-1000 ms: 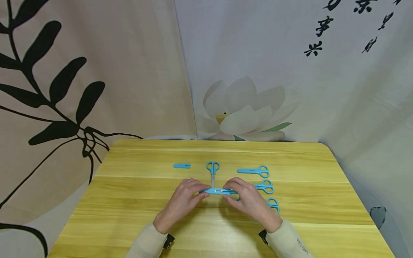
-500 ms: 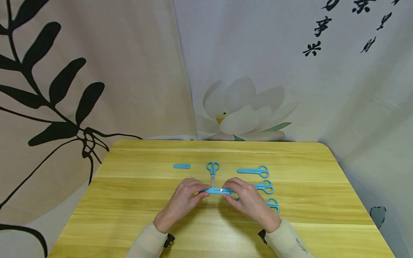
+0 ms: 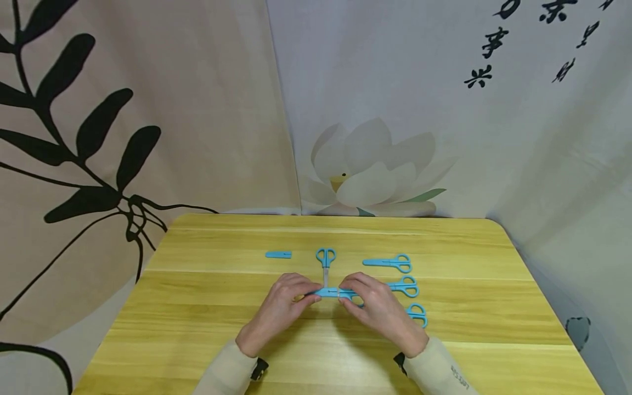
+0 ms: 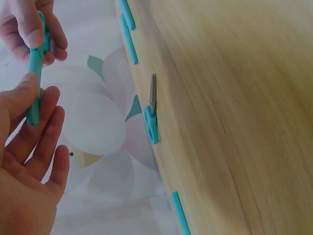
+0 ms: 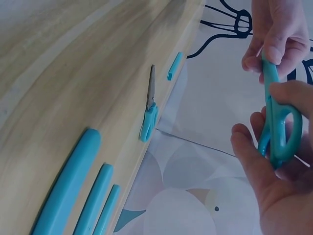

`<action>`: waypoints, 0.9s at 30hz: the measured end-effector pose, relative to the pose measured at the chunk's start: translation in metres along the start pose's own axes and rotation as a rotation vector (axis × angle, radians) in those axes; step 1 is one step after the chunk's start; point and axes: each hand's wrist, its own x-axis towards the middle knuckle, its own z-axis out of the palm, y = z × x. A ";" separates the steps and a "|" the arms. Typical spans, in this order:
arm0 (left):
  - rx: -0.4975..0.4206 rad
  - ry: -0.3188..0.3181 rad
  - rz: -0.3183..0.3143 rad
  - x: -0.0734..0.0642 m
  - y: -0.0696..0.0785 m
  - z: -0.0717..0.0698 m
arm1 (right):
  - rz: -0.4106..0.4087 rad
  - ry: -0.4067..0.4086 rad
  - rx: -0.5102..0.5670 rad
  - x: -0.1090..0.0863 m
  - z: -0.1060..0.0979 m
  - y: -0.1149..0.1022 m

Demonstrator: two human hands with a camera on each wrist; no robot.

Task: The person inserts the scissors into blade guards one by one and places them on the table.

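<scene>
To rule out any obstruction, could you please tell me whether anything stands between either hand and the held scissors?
Nothing visible does: the left hand pinches the sheath and the right hand grips the handles directly. The uncovered scissors lie on the table beyond.

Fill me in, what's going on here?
A person is handling light-blue scissors above the table. The left grip pinches the blade cover and the right grip holds the handles; the cover is over the blades, a thin pale line showing where it meets the handles. Beyond, one bare-bladed pair lies on the table, with a loose cover to its left and three covered pairs to its right.
</scene>
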 end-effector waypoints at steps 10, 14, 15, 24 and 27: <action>0.007 -0.006 0.004 0.000 0.000 0.001 | 0.005 -0.004 0.016 0.001 0.003 0.000; 0.004 -0.009 -0.002 0.000 0.000 0.000 | 0.005 0.003 0.026 0.002 0.004 0.000; 0.005 -0.009 0.000 0.000 0.000 0.000 | 0.004 0.004 0.029 0.002 0.004 0.000; 0.030 -0.031 0.012 0.000 -0.001 -0.001 | 0.017 -0.003 0.059 0.001 0.006 0.000; 0.040 -0.040 0.016 0.000 -0.001 -0.001 | 0.027 -0.012 0.073 0.000 0.007 0.000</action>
